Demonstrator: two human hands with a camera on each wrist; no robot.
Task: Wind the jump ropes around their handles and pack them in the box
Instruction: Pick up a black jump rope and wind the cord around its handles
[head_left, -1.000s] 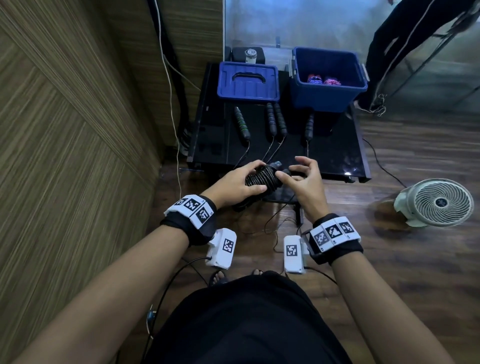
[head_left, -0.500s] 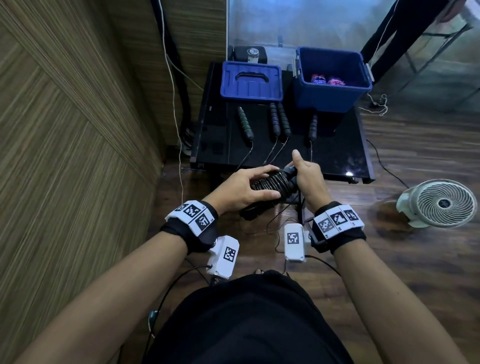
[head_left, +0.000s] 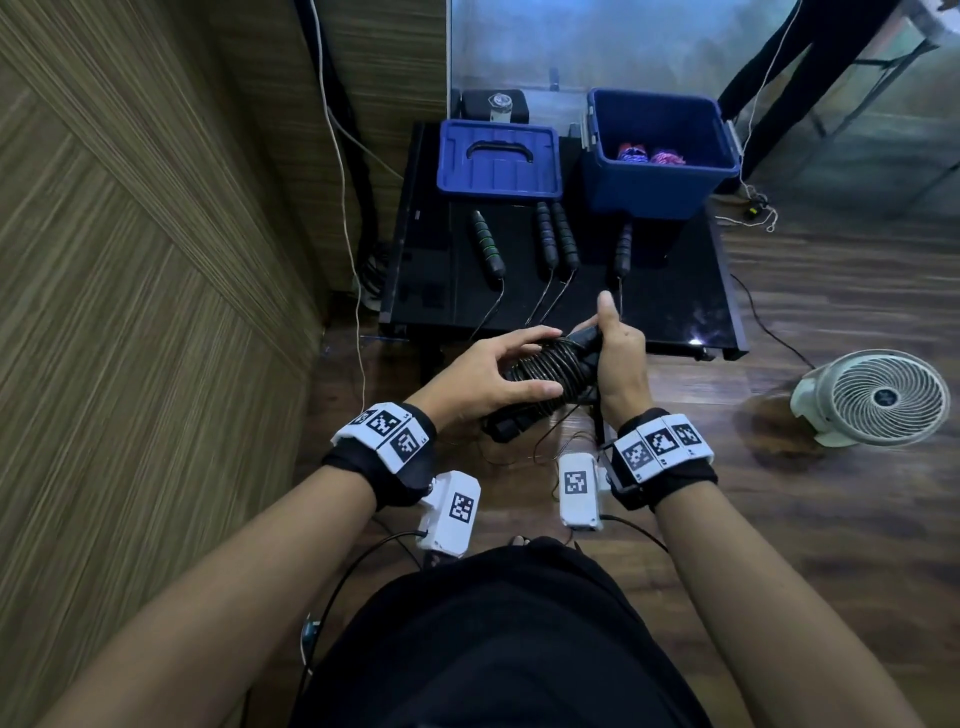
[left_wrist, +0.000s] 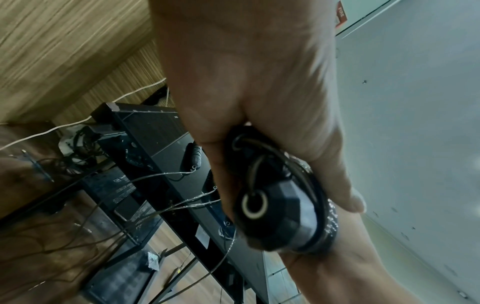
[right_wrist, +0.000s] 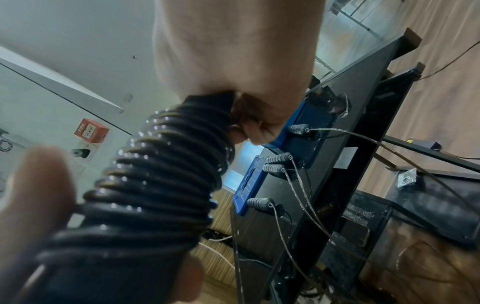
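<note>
Just in front of the black table (head_left: 670, 312), above the wooden floor (head_left: 831, 519), the person holds a pair of black handles with rope wound round them, the wound bundle (head_left: 553, 366). The left hand (head_left: 478, 379) curls its fingers and thumb round the coiled middle. The right hand (head_left: 621, 358) grips the far end of the handles, its thumb sticking up. On the table lie four more handles: a green-ringed handle (head_left: 488, 244), a pair of black handles (head_left: 556, 236) side by side, and a single handle (head_left: 623, 249) just before the blue box (head_left: 660, 192). Their thin ropes run off the near table edge. Inside the box lie two bright wound ropes (head_left: 649, 155). The blue lid (head_left: 498, 161) lies left of the box. A white fan (head_left: 883, 397) stands on the floor to the right.
</note>
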